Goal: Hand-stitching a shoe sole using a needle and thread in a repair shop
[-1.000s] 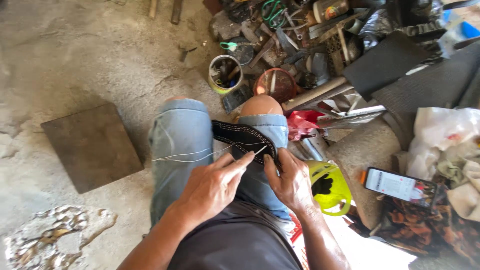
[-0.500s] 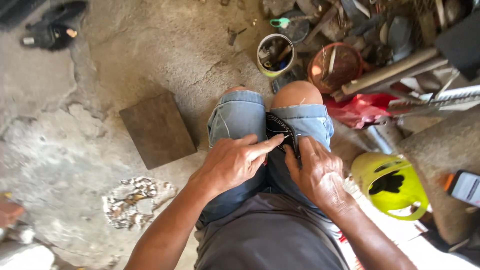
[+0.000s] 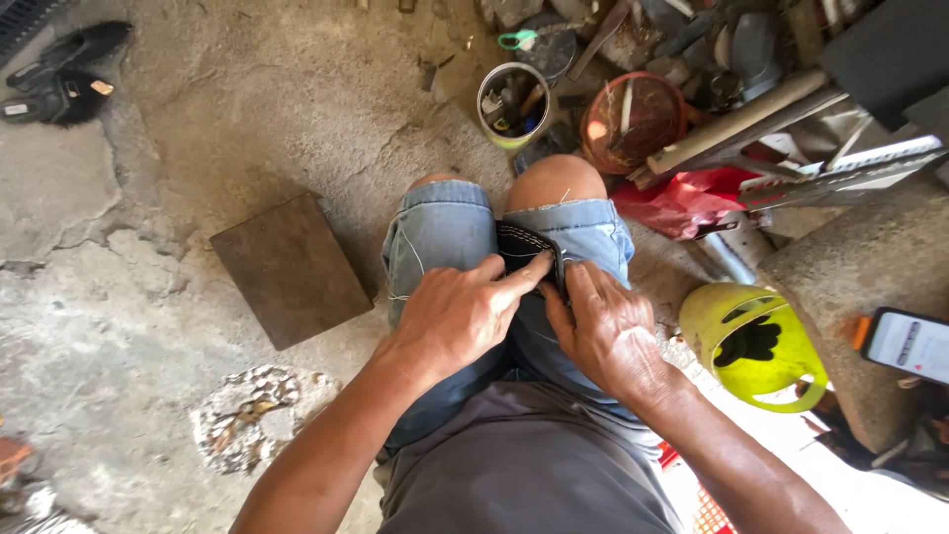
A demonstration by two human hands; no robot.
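The strap [image 3: 524, 247] lies on the lap between both thighs, left hand [image 3: 457, 314] and right hand [image 3: 603, 331] on its near end. A slab [image 3: 292, 269] lies left of the knees; a tin [image 3: 514, 104] and bowl [image 3: 633, 121] beyond them; a jug [image 3: 756, 346] right.

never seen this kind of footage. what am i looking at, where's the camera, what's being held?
There is no machine here: a person works with two bare hands, and one camera worn on the head looks straight down, so you see forearms, lap and floor.

The person sits in denim shorts with knees together. Between the knees lies a dark strip with pale stitching along its edge, perhaps leather or a shoe part; I cannot tell which. The left hand presses its fingers onto the strip, and the right hand has a grip on its near end.

Around them is a rough concrete floor. A flat brown block lies to the left, a tin of tools and a reddish bowl beyond the knees, a yellow-green plastic container to the right, and a phone on a stone ledge.
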